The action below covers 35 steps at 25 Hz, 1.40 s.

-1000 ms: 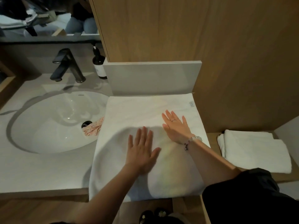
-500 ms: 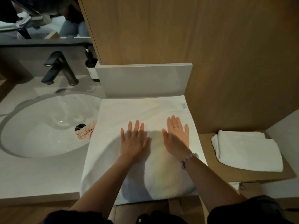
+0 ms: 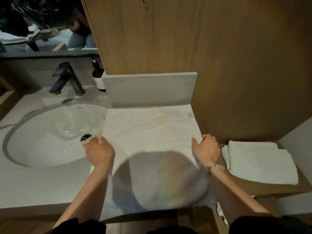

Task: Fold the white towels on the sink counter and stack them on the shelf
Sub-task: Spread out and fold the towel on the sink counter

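Observation:
A white towel (image 3: 152, 132) lies spread flat on the right part of the sink counter (image 3: 33, 188), its near edge hanging over the counter front. My left hand (image 3: 99, 149) grips the towel's left edge, fingers curled under it. My right hand (image 3: 206, 147) grips the right edge the same way, with a bracelet on that wrist. A folded white towel (image 3: 260, 162) rests on the low wooden shelf (image 3: 253, 188) at the right.
The white basin (image 3: 50, 132) with a dark faucet (image 3: 67, 80) and a dark soap bottle (image 3: 98, 78) sits at the left. A pink patterned cloth (image 3: 87, 141) peeks from under the towel at the basin. A grey backsplash (image 3: 148, 88) and wooden wall stand behind.
Both hands left the middle of the towel, where they lay flat, and moved apart to its left and right edges, now curled on them.

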Available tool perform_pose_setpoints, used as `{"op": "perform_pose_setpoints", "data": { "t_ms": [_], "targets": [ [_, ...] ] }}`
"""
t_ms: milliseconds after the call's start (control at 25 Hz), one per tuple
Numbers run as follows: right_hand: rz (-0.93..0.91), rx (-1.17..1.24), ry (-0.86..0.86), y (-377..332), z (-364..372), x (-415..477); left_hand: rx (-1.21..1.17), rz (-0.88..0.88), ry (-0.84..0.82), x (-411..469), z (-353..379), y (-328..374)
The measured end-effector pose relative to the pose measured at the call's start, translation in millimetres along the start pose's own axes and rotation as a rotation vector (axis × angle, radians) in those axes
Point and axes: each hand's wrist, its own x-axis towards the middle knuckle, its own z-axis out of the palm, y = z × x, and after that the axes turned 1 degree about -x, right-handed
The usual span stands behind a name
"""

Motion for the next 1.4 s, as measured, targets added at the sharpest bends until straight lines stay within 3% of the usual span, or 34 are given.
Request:
{"op": "perform_pose_setpoints", "data": {
  "t_ms": [120,280,440,720,1000,1200,1400],
  "targets": [
    [-0.034,-0.038,0.012,-3.9,-2.6,0.2,0.013,-0.262,-0.172,26.6,-15.6,-4.9],
    [0.092,-0.029,-0.084,-8.0,-6.3,6.4,-0.249,-0.463,-0.471,41.1,-39.6,-2.3],
    [0.193,-0.011,-0.188,-12.3,-9.5,17.6,-0.111,-0.454,-0.619,46.3,-51.8,-11.2],
    [0.274,0.254,-0.183,-9.3,-15.1,19.4,-0.204,-0.257,-0.493,52.2,-40.9,-17.6],
    [0.273,0.224,-0.271,-7.2,-21.2,32.2,0.138,-0.057,-0.269,36.2,-24.4,-16.1],
    [0.220,0.238,-0.300,-19.7,-20.3,37.6,-0.115,-0.238,-0.282,46.8,-24.9,-7.2],
    [0.217,0.309,-0.179,-39.0,-10.0,46.3,-0.346,-0.293,-0.353,55.2,-17.7,-2.9]
  ]
}}
